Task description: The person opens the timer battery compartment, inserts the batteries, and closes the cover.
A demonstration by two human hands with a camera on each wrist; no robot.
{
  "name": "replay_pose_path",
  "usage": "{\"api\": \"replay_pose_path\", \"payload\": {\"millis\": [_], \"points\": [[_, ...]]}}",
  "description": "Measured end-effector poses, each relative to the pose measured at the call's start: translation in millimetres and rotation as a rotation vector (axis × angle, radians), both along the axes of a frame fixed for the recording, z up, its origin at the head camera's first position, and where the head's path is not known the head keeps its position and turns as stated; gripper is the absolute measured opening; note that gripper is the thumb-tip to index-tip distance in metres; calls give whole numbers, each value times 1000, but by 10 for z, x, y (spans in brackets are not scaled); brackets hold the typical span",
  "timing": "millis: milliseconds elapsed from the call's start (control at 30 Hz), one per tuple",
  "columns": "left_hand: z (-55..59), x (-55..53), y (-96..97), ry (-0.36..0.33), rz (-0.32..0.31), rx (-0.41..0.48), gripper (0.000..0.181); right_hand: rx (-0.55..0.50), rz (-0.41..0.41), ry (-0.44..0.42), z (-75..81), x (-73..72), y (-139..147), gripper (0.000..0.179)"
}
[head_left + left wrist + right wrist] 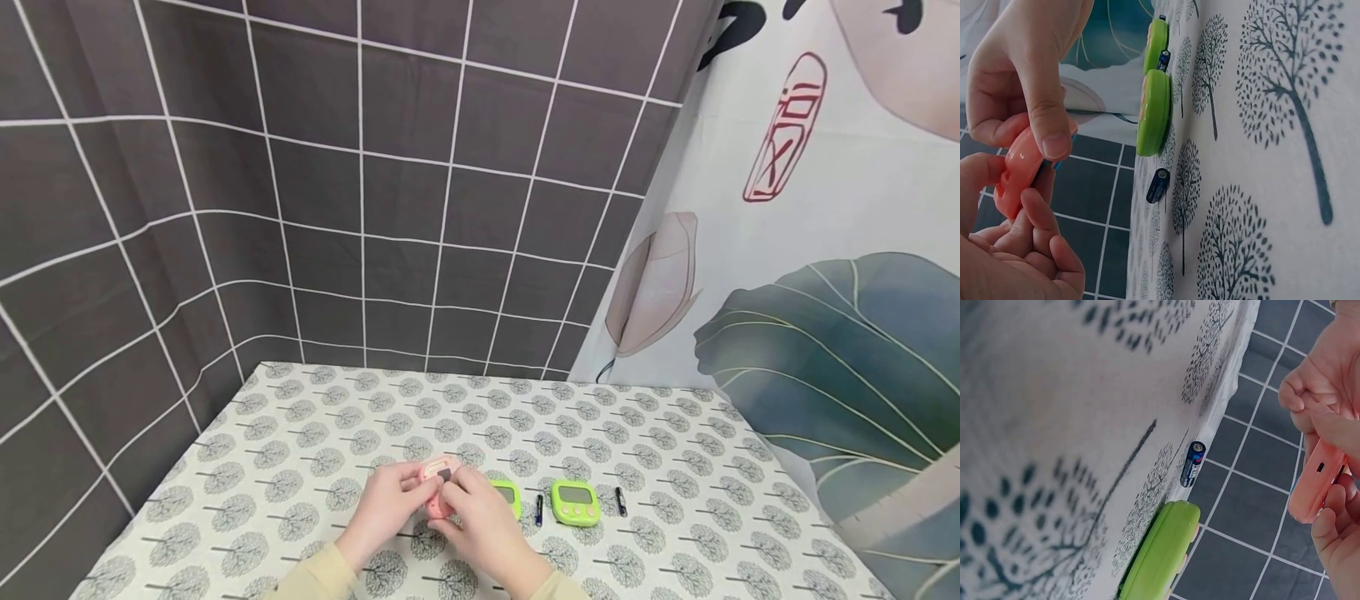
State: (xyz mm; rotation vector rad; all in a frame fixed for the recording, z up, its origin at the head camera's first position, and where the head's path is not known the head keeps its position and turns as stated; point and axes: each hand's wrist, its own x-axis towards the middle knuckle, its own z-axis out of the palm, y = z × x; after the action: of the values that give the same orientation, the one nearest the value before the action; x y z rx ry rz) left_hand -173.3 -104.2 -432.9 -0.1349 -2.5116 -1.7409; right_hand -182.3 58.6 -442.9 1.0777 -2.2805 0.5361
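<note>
Both hands hold a small coral-pink timer (pixel 444 505) with a rounded plastic case above the table. My left hand (pixel 384 508) grips it from the left with thumb and fingers. From the other side my right hand (pixel 483 518) pinches it, its thumb flat on the case in the left wrist view. A dark patch shows on its upper part in the head view, and a small slot in its edge in the right wrist view. Fingers hide much of it. A lime-green timer (pixel 575 503) with a grey screen lies to the right; a second green timer (pixel 508 493) is partly behind my right hand.
A dark battery (pixel 539 510) lies between the green timers, another battery (pixel 621 502) right of them. A third battery (pixel 1158 185) lies left of them. The tree-patterned tablecloth (pixel 300 433) meets a dark checked curtain (pixel 405 275) and a printed white curtain (pixel 720 250).
</note>
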Motion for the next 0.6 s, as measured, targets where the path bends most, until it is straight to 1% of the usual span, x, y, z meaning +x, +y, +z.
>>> {"api": "replay_pose_path", "payload": {"millis": [133, 300, 467, 533, 600], "points": [[-16, -10, -8, -6, -15, 13, 38, 17, 12, -3, -3, -5, 6, 36], [-19, -14, -20, 8, -30, -17, 36, 18, 21, -43, -5, -1, 13, 35], [-7, -20, -31, 10, -38, -29, 37, -19, 36, -132, 7, 3, 20, 30], [-1, -16, -36, 10, -40, -25, 36, -51, 58, -182, 18, 1, 22, 28], [2, -10, -41, 10, -38, -29, 35, -102, 97, -244, 34, 0, 26, 25]]}}
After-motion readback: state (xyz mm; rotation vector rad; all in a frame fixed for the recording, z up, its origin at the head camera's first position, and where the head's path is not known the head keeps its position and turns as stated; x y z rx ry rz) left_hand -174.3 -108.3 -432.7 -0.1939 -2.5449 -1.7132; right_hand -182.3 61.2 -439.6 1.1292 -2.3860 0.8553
